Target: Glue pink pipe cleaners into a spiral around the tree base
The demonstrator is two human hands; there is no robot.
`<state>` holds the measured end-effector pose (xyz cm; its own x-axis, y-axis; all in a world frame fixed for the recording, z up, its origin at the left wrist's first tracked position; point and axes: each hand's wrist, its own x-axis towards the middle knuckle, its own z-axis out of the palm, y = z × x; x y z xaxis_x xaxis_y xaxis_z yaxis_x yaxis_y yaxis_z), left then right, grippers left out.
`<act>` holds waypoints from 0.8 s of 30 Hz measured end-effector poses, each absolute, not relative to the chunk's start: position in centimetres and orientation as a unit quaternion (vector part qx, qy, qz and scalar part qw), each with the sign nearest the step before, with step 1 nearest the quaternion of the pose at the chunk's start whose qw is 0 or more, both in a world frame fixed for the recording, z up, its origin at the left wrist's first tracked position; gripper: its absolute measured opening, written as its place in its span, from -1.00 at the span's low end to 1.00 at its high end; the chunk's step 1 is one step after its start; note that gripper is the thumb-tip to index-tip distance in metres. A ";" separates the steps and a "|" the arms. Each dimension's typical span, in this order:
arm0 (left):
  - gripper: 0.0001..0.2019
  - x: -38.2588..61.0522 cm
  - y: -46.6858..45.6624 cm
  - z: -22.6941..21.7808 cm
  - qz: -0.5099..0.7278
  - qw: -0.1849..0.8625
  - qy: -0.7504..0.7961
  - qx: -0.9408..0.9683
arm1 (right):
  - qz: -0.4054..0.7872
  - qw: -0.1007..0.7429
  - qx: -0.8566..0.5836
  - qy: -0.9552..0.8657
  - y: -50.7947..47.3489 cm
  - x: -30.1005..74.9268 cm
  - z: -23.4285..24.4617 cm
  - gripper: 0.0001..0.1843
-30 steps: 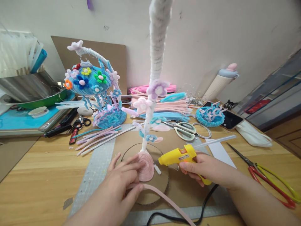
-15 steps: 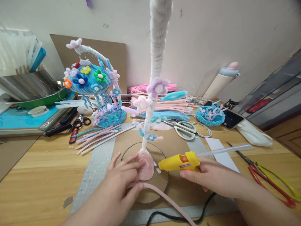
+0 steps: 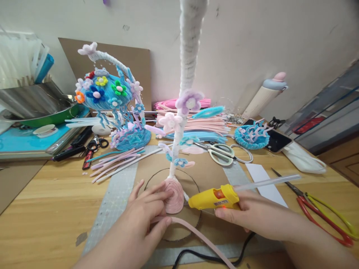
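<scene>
My right hand is closed round a yellow hot glue gun, a clear glue stick jutting from its back and its nozzle end close to a flat pink coil. The fingers of my left hand press on the coil's left side. Between that hand's thumb and fingers is a pale pink pipe cleaner, trailing toward the front edge. At the coil's far edge rises a white wrapped stem bearing fuzzy flowers. Beneath lies cardboard with a circle outlined on it.
A finished-looking flower piece stands back left. Bundled pipe cleaners lie behind the stem. White-handled scissors, red-and-yellow-handled scissors and a blue fuzzy dish are on the right. A black cord crosses the front.
The glue gun's front end has shifted slightly right and down beside the coil. My left hand stays in place on the coil and pipe cleaner.
</scene>
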<state>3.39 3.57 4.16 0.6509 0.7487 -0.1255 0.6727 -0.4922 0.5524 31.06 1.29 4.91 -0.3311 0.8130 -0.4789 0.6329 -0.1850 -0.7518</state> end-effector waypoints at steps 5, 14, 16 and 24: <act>-0.86 3.3 3.6 3.9 0.079 0.292 0.411 0.860 | 0.525 0.073 -0.566 -0.631 1.3 30.9 5.0 -0.66; -0.84 3.2 3.4 3.8 0.076 0.273 0.411 0.867 | 0.508 0.035 -0.574 -0.641 1.2 30.6 5.0 -0.65; -0.83 3.2 3.4 3.9 0.074 0.273 0.410 0.867 | 0.506 0.036 -0.572 -0.644 1.2 30.5 5.1 -0.65; -0.79 3.3 3.4 3.8 0.077 0.277 0.414 0.864 | 0.437 0.045 -0.581 -0.685 -0.2 29.0 6.7 -0.75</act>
